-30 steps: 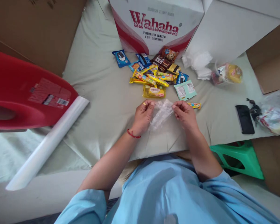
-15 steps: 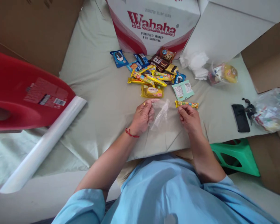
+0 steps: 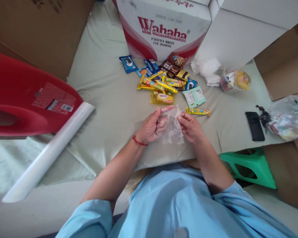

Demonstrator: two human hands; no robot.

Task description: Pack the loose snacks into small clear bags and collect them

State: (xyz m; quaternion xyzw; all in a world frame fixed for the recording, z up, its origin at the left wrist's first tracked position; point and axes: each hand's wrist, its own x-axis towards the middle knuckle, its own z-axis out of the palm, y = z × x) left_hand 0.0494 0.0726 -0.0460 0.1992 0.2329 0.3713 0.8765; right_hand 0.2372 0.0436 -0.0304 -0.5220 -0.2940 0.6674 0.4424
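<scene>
Clear plastic bag (image 3: 174, 131) in the grip of left hand (image 3: 151, 127) and right hand (image 3: 191, 128), near colourful wrapped snacks (image 3: 167, 86).

The Wahaha box (image 3: 164, 49) is white with red lettering and sweeping red bands. In front of it, the plastic bag (image 3: 174, 134) is clear, pinkish-red at its upper edge; the single bar (image 3: 198, 111) is yellow with multicoloured print, and the flat packet (image 3: 194, 97) mint green with whitish panels. Closer to the box, the cocoa packet (image 3: 170, 68) is dark brown with white lettering. Right of the box, the phone (image 3: 255, 126) is black, the stool (image 3: 268, 168) bright green.
</scene>
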